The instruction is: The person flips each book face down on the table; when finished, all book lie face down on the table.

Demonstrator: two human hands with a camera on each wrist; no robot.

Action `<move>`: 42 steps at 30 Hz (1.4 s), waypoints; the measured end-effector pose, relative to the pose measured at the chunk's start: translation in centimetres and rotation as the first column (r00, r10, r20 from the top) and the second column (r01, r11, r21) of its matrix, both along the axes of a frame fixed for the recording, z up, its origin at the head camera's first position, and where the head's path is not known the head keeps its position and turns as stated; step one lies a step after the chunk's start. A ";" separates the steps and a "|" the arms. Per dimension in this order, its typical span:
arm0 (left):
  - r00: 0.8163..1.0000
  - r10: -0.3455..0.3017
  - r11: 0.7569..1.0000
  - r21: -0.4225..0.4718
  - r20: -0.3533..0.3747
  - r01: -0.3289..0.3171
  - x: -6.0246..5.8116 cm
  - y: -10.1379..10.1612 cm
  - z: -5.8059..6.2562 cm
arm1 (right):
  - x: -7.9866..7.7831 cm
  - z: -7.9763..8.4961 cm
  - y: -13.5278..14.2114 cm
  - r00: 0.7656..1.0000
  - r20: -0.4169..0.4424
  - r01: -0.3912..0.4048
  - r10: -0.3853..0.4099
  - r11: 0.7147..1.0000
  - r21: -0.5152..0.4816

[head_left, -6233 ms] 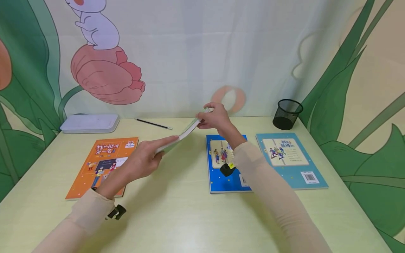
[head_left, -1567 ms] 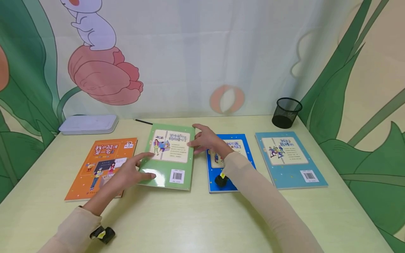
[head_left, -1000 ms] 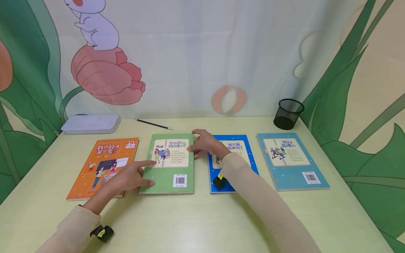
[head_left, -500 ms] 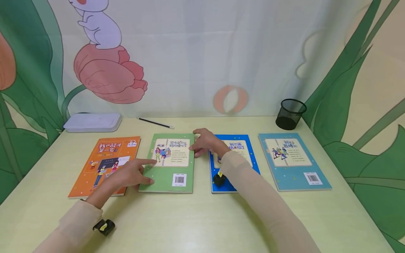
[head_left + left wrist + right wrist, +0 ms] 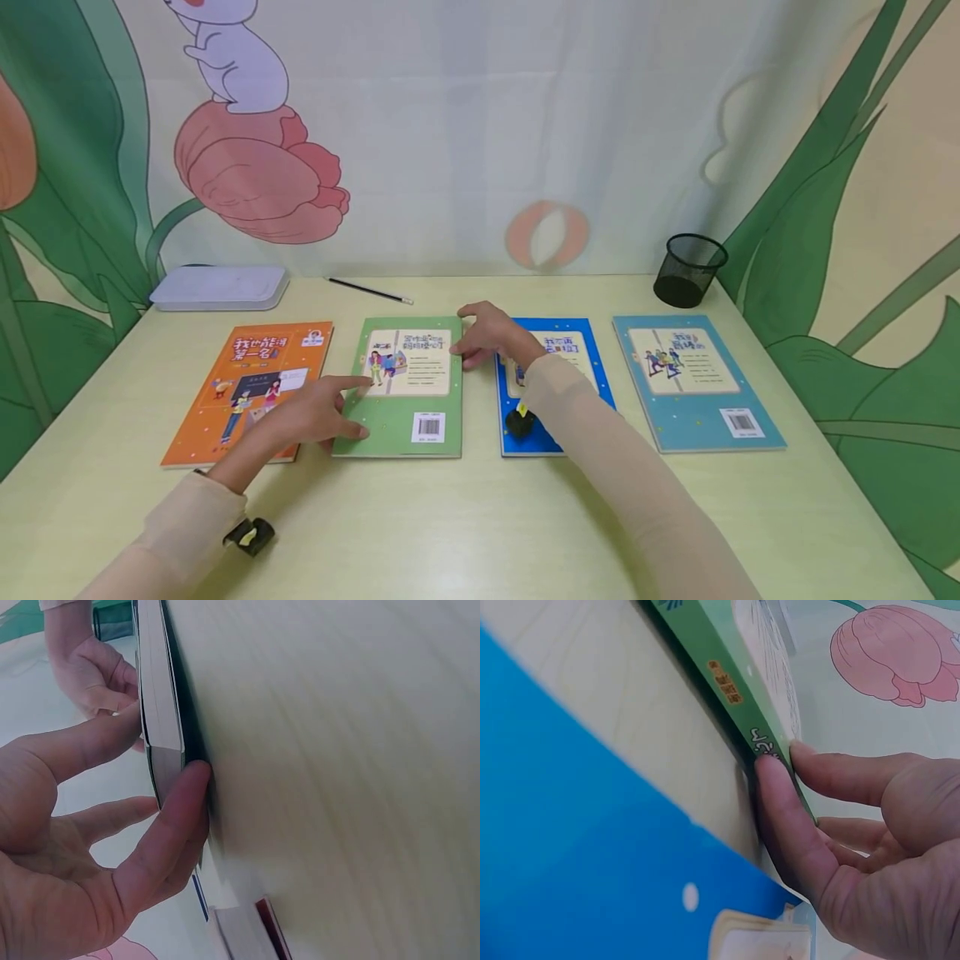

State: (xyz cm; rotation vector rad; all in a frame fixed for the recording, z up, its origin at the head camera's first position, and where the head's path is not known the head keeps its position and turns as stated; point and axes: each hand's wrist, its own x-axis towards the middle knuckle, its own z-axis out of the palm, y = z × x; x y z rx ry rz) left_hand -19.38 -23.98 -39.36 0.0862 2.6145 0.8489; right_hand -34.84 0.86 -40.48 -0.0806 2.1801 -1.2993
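A green book (image 5: 401, 429) lies flat, back cover up with a barcode, second from the left in a row of books. My left hand (image 5: 315, 410) holds its left edge: thumb and index finger on the cover, the other fingers at the side. In the left wrist view the book's page edge (image 5: 161, 682) sits between the fingertips of that hand. My right hand (image 5: 489, 330) pinches the upper right edge, at the spine (image 5: 724, 682). An orange book (image 5: 225, 392) lies under the left wrist, a blue book (image 5: 525, 446) under the right.
A teal book (image 5: 697, 417) ends the row at the right. Behind stand a black mesh pen cup (image 5: 684, 279) at the right, a pencil (image 5: 367, 290) in the middle and a pale pencil case (image 5: 217, 289) at the left. A printed curtain (image 5: 420, 150) hangs at the table's back edge.
The green book was tilted in the air in both hands, then came down flat between the orange and blue books, uncovering the pencil. In the last half second it has barely moved.
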 end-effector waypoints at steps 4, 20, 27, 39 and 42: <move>1.000 -0.004 1.000 -0.003 0.010 0.004 0.0 0.1 0.1 | 0.0 -0.1 0.0 1.000 -0.007 0.000 0.000 1.000 0.007; 1.000 -0.024 0.999 -0.044 -0.002 0.023 -0.2 0.4 0.0 | 0.3 -0.1 0.1 0.999 -0.043 0.004 -0.002 0.999 0.041; 1.000 -0.025 0.999 -0.026 -0.010 0.025 -0.5 0.2 -0.2 | 0.3 0.3 0.2 0.999 -0.043 -0.007 0.010 0.998 0.058; 0.991 -0.004 0.999 0.047 -0.132 0.010 -0.3 -3.5 1.5 | 0.4 1.5 0.0 0.977 -0.213 0.020 0.001 0.995 0.094; 0.979 -0.006 1.000 0.017 -0.205 0.010 -0.2 -4.9 1.7 | 0.4 1.7 -0.3 0.971 -0.237 0.034 -0.021 0.998 0.051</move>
